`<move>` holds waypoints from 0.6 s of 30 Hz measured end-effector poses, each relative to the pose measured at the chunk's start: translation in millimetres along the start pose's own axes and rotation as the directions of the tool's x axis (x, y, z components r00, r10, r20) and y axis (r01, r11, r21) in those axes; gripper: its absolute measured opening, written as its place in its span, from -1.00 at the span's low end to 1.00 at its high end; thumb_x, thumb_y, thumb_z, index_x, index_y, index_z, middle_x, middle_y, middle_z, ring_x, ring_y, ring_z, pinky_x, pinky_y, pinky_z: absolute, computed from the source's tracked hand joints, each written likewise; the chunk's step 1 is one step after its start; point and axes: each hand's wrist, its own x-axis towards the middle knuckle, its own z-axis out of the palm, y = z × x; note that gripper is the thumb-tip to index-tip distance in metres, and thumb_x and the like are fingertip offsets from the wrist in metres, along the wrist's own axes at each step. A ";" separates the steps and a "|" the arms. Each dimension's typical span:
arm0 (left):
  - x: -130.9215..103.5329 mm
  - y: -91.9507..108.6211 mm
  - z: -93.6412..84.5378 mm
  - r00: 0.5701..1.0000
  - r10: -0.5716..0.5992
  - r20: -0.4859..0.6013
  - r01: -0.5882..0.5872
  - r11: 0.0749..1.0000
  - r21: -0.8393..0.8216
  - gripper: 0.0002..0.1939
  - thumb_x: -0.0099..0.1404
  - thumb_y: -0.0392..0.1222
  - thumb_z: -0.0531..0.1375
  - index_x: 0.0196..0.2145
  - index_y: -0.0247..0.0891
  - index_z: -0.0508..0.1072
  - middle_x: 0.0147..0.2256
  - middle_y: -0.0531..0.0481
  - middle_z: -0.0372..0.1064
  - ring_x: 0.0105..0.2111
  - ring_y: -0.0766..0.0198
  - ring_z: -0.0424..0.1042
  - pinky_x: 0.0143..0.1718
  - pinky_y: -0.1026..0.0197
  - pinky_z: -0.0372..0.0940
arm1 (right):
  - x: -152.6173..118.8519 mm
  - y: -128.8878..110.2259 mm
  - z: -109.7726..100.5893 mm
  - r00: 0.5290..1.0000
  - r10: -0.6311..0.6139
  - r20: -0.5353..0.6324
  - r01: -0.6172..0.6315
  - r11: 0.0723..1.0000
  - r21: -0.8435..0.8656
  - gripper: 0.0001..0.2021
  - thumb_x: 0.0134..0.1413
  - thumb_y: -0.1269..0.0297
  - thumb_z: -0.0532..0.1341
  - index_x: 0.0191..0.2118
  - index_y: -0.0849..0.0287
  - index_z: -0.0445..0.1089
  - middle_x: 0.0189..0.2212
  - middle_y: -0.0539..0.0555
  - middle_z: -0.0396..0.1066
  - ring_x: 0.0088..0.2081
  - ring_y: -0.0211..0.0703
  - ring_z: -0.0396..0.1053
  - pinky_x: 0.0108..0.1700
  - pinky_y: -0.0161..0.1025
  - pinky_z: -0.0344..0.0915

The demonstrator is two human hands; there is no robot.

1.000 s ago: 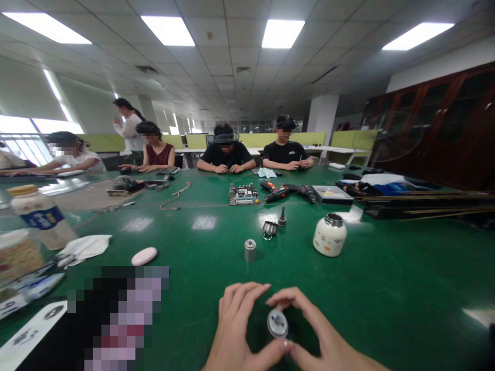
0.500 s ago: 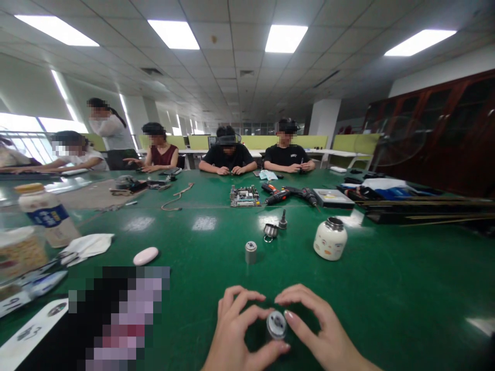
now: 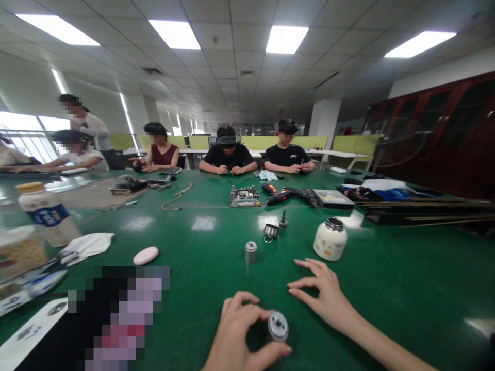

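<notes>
Near the front edge of the view, my left hand [image 3: 242, 330] has its thumb and index finger around a small silver metal cylinder [image 3: 278, 326], which stands upright with small holes in its top. My right hand [image 3: 319, 288] is off to the right of it, fingers spread and holding nothing. A second silver cylinder [image 3: 251, 253] stands upright farther back on the green table [image 3: 185, 299]. Behind that lie a metal cup-shaped part with a ring [image 3: 270, 231] and a dark pointed metal part [image 3: 283, 220]. A white jar [image 3: 330, 240] with an open metal mouth stands beyond my right hand.
A circuit board [image 3: 245, 196], power drills [image 3: 288, 195] and a grey box [image 3: 333, 198] lie farther back. A pink oval object [image 3: 146, 256], a bottle [image 3: 48, 214] and a tissue [image 3: 91, 245] are at left. Several people are across the table.
My right hand has moved away from the near cylinder, forward and to the right. My left hand has stayed around the cylinder. The standing person at the back left has shifted left.
</notes>
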 end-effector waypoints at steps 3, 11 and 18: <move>0.7 1.1 0.3 1.000 -0.002 0.019 0.002 1.000 0.001 -0.67 0.01 0.03 0.46 -0.29 -0.16 0.60 -0.24 -0.12 0.54 -0.12 -0.05 0.44 -0.13 -0.01 0.35 | -1.0 3.9 2.2 1.000 0.007 0.025 -0.006 1.000 -0.027 -0.92 0.02 0.11 0.37 -0.33 -0.14 0.63 0.11 0.07 0.40 0.21 0.27 0.11 0.17 0.38 -0.07; -0.2 -0.8 0.2 1.000 -0.010 0.029 0.010 1.000 -0.014 -0.68 0.03 0.00 0.45 -0.27 -0.15 0.59 -0.23 -0.11 0.51 -0.14 -0.01 0.45 -0.15 0.02 0.36 | -20.4 -50.4 -0.5 0.992 -0.125 0.006 0.120 0.963 0.243 -0.90 0.15 0.14 0.31 -0.29 -0.11 0.61 0.09 0.06 0.41 0.24 0.18 0.08 0.23 0.27 0.01; -1.6 -0.4 2.2 0.999 -0.004 0.040 0.005 1.000 -0.021 -0.64 0.01 0.05 0.46 -0.29 -0.19 0.58 -0.24 -0.12 0.50 -0.15 -0.02 0.45 -0.15 0.01 0.36 | -29.6 -65.6 4.3 0.988 -0.119 0.098 0.089 0.961 0.263 -0.90 0.15 0.16 0.30 -0.28 -0.12 0.60 0.05 0.07 0.43 0.22 0.20 0.10 0.21 0.29 0.03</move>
